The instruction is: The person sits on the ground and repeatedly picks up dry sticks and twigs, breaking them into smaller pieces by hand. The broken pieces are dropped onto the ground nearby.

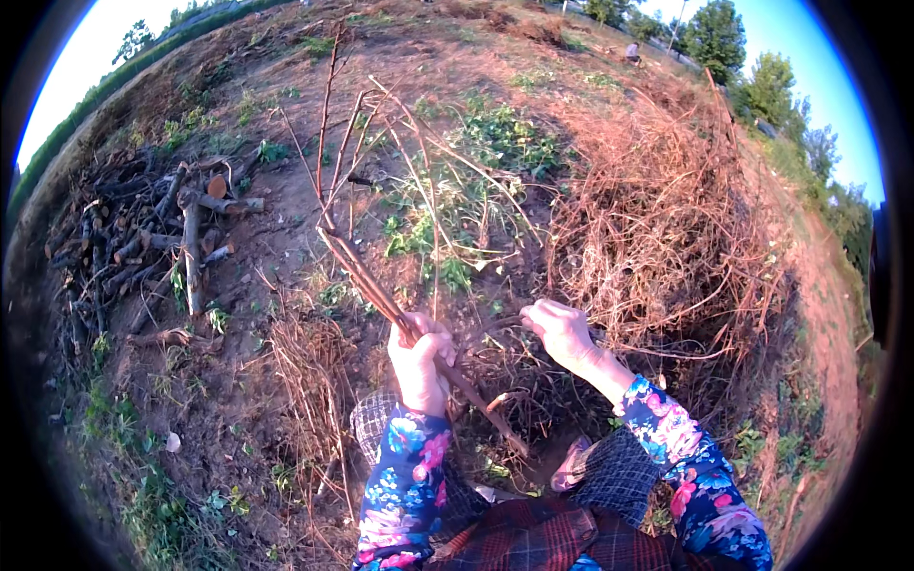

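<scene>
My left hand (421, 360) is closed around a bundle of bare branches (360, 275), whose forked tips spread up and away from me. Their thick end slants down to the right, over the ground between my legs. To the right, apart from the bundle, my right hand (557, 330) is raised with its fingers curled. A thin dark stem (500, 325) seems to run to its fingertips, though the grip is not clear. Beneath both hands lie tangled dry twigs (550, 400).
A large heap of dry brush (657, 228) stands at the right. Cut logs (191, 243) are piled at the left. A smaller bunch of thin twigs (307, 385) lies left of my left arm. Far off at the upper right, a person (633, 53) is low to the ground.
</scene>
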Motion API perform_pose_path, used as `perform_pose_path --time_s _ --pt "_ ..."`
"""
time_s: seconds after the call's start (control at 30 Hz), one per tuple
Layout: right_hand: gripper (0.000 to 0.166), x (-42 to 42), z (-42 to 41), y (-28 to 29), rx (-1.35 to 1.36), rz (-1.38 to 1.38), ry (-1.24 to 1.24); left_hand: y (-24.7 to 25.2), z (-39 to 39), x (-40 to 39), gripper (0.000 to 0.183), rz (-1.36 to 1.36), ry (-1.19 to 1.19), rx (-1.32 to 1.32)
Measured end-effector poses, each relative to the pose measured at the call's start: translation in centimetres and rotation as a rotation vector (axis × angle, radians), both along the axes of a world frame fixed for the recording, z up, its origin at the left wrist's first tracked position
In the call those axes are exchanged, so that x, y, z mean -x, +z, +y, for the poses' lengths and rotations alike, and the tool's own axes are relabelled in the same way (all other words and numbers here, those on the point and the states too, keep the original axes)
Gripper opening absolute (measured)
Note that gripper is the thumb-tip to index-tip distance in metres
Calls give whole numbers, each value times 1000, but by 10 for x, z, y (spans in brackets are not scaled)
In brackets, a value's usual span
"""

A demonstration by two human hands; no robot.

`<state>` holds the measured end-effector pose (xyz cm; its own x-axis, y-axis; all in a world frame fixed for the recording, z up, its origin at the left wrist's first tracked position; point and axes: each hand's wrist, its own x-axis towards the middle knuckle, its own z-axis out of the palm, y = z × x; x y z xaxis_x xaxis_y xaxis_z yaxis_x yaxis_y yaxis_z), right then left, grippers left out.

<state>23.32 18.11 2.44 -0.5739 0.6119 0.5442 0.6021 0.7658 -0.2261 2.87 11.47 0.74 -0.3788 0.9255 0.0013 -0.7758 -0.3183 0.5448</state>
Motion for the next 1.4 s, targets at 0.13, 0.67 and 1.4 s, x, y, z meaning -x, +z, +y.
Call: perform_pose_path --time_s 0.13,0.67,1.4 --pt "15 -7 -27 -49 229 159 -92 -2 1 1 22 16 65 57" --pt "18 -20 -32 -47 349 340 -57 4 2 -5 18 180 -27 41" --pt "11 -27 -25 23 -14 -79 -122 -11 12 -1 9 421 -184 133"
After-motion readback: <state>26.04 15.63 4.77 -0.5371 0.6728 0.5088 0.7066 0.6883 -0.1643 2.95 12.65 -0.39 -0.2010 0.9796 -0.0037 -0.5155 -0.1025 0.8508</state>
